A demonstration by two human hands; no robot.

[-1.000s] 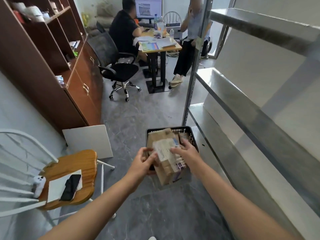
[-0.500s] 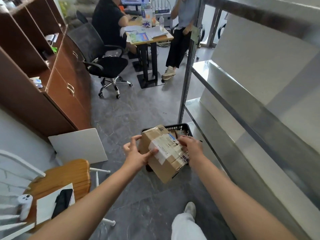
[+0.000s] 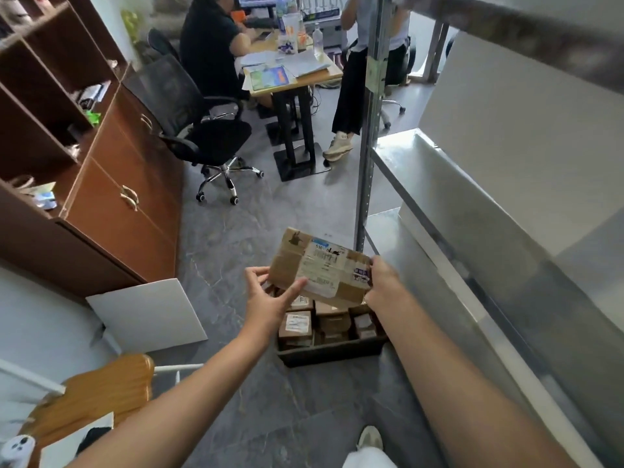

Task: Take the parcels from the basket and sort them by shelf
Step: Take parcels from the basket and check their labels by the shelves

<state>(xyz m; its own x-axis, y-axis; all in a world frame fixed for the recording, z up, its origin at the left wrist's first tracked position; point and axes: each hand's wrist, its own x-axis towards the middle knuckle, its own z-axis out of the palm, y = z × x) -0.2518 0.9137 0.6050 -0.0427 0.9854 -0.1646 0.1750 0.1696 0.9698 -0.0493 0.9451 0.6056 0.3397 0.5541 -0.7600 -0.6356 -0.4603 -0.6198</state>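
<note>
I see a brown parcel (image 3: pixel 320 268) with a white label, tilted and held up just over the black basket (image 3: pixel 332 351). More small brown parcels (image 3: pixel 297 327) lie packed inside it. The metal shelf (image 3: pixel 439 184) stands just beside.

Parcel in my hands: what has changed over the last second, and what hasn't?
The parcel has been lifted clear of the basket and turned label-up, long side across. The left hand and right hand already held it and still grip its two ends. The basket stays on the floor by the metal shelf, other parcels still inside.
</note>
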